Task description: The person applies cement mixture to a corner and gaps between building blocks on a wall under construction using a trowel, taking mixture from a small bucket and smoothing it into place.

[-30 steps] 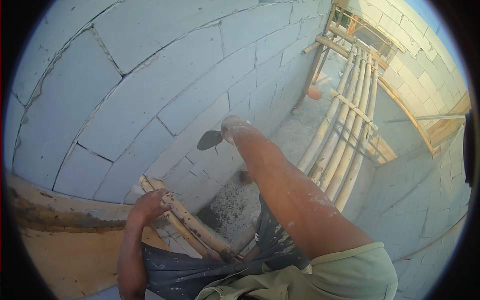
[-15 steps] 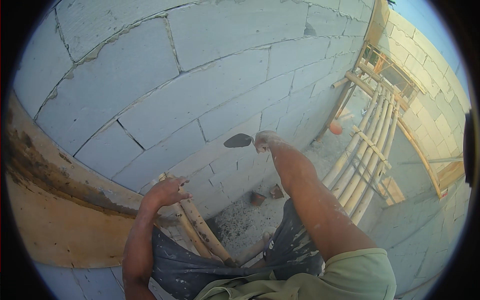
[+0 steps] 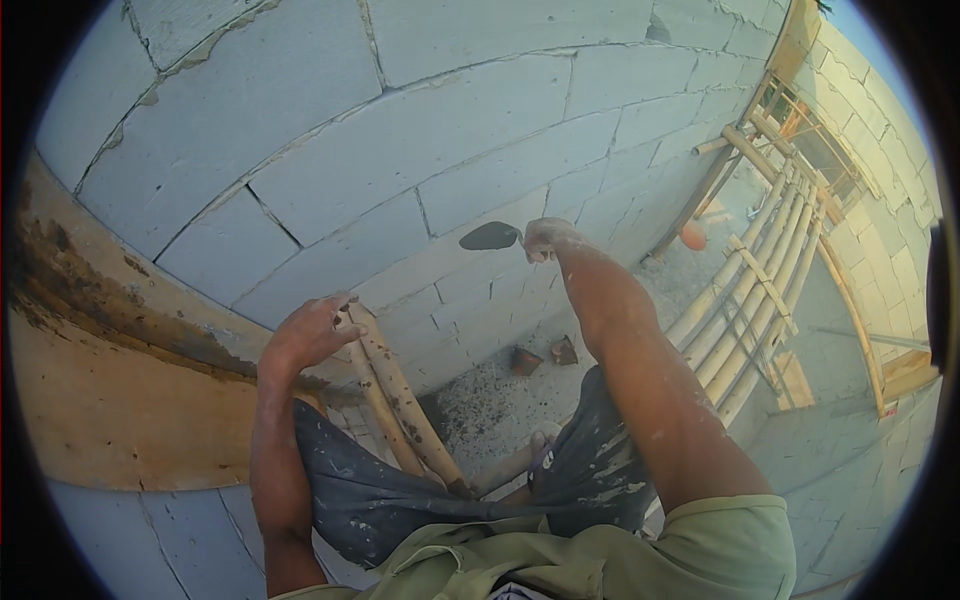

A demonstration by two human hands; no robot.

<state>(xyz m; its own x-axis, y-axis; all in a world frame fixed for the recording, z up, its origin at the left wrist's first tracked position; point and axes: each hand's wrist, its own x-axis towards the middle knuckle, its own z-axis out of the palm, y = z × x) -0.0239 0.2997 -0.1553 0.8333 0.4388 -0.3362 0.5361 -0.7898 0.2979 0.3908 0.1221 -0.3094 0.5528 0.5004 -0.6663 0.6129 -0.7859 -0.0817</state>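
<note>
My right hand, fingers wrapped round the handle, holds a trowel with a dark, leaf-shaped blade. The blade is in front of the pale block wall; whether it touches the wall I cannot tell. My left hand is over the upper ends of two bamboo poles, its thumb apart from the bent fingers. Dark specks mark those fingers, and I make out nothing held in them. Whether the hand rests on the poles is unclear.
Beside the left hand runs a stained wooden board. Two small reddish-brown pieces lie on the grey, speckled ground below. To the right stretches a bamboo-pole platform, with an orange round object near it.
The view has shifted, so wall and poles appear higher and farther right. My left hand has moved a little left relative to the pole ends. The trowel stays near the same wall area.
</note>
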